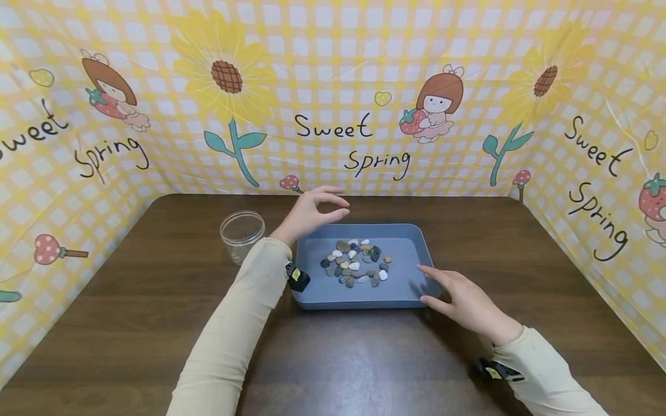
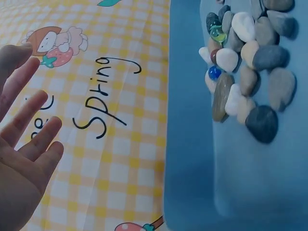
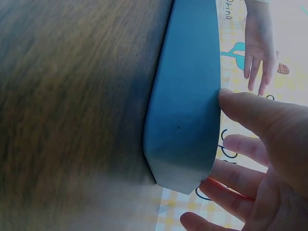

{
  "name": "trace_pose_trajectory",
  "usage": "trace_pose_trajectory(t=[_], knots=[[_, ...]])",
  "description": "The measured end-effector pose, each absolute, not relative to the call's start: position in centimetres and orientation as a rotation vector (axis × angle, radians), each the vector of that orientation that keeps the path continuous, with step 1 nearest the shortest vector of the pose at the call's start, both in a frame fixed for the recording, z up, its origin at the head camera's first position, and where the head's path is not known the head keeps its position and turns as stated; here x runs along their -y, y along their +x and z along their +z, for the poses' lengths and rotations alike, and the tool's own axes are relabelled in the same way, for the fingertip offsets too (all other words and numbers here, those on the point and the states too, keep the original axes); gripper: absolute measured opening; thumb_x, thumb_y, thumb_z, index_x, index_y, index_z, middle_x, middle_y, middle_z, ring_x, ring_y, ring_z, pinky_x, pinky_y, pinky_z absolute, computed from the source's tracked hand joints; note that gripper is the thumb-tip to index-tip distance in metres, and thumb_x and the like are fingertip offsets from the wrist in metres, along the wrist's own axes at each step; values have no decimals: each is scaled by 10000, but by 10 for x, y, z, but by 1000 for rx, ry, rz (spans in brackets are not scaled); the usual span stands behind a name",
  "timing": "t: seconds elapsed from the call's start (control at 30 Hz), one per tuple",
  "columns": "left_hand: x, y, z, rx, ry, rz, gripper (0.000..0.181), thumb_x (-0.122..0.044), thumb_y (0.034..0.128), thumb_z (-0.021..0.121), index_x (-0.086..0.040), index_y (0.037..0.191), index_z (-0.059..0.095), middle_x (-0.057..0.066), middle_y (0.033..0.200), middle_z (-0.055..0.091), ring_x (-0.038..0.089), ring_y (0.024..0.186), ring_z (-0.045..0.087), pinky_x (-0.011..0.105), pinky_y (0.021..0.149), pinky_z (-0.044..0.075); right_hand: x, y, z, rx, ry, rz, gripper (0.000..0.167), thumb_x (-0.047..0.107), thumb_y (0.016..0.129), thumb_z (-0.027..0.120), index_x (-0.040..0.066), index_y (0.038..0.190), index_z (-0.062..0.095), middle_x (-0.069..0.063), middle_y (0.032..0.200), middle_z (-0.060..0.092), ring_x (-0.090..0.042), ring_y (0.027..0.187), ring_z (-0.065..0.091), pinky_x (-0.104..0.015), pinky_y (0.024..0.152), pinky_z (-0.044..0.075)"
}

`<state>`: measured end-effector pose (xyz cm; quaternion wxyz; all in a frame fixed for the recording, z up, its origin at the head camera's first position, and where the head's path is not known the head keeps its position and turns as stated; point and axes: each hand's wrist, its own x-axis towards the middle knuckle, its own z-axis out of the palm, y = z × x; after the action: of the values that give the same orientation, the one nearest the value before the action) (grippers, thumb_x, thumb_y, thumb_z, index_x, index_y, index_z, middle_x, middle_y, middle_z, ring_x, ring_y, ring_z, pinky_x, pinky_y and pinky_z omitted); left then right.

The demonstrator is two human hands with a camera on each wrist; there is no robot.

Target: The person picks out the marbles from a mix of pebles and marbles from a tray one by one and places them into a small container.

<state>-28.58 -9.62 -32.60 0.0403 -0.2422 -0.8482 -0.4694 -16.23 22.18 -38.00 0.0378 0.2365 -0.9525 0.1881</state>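
A blue-grey tray (image 1: 406, 292) lies on the table with many small stones (image 1: 354, 266) spread in its middle. Among them in the left wrist view are a blue marble (image 2: 214, 73) and a green glass marble (image 2: 218, 34). My left hand (image 1: 314, 212) hovers above the tray's back left edge, fingers apart, holding nothing. My right hand (image 1: 465, 300) is at the tray's right side, fingers spread; in the right wrist view its thumb (image 3: 240, 106) meets the rim of the tray (image 3: 185, 96), with the other fingers loosely extended beside it.
A clear round jar (image 1: 242, 234) stands on the table left of the tray, partly behind my left sleeve; I cannot tell what is in its bottom. The dark wooden table (image 1: 130, 300) is bordered by a yellow checked cloth (image 1: 322, 75) at the back and both sides.
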Motion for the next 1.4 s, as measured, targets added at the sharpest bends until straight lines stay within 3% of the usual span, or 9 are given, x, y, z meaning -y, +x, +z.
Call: trace_pose_trajectory(t=[0.57, 0.8, 1.17, 1.4], knots=[[78, -296, -355, 2724, -873, -1398, 222, -216, 831, 707, -87, 1011, 727, 24, 1332, 567, 205, 1316, 441, 435, 1085, 370, -221, -163, -379, 2930, 724, 598, 592, 291, 853, 666, 98, 1373, 459, -142, 1283, 589, -333, 1175, 545, -517, 960, 450], [75, -299, -363, 2821, -890, -1331, 239, -200, 835, 702, -57, 1026, 719, 22, 1422, 485, 199, 1423, 289, 478, 1165, 215, -221, -163, -378, 2932, 717, 602, 593, 293, 854, 668, 103, 1375, 459, -142, 1288, 586, -334, 1181, 542, -517, 964, 448], [69, -303, -383, 2906, -910, -1279, 202, -189, 840, 695, -90, 1012, 732, 67, 1448, 448, 230, 1457, 183, 511, 1179, 121, -221, -161, -378, 2912, 731, 607, 579, 293, 858, 664, 89, 1364, 471, -139, 1272, 596, -332, 1166, 551, -515, 950, 455], [66, -301, -383, 2968, -901, -1128, 196, -235, 830, 706, -116, 981, 743, 64, 1464, 423, 224, 1466, 139, 485, 1191, -7, -221, -160, -378, 2910, 723, 611, 574, 300, 860, 663, 99, 1363, 474, -128, 1266, 601, -324, 1164, 552, -507, 947, 458]])
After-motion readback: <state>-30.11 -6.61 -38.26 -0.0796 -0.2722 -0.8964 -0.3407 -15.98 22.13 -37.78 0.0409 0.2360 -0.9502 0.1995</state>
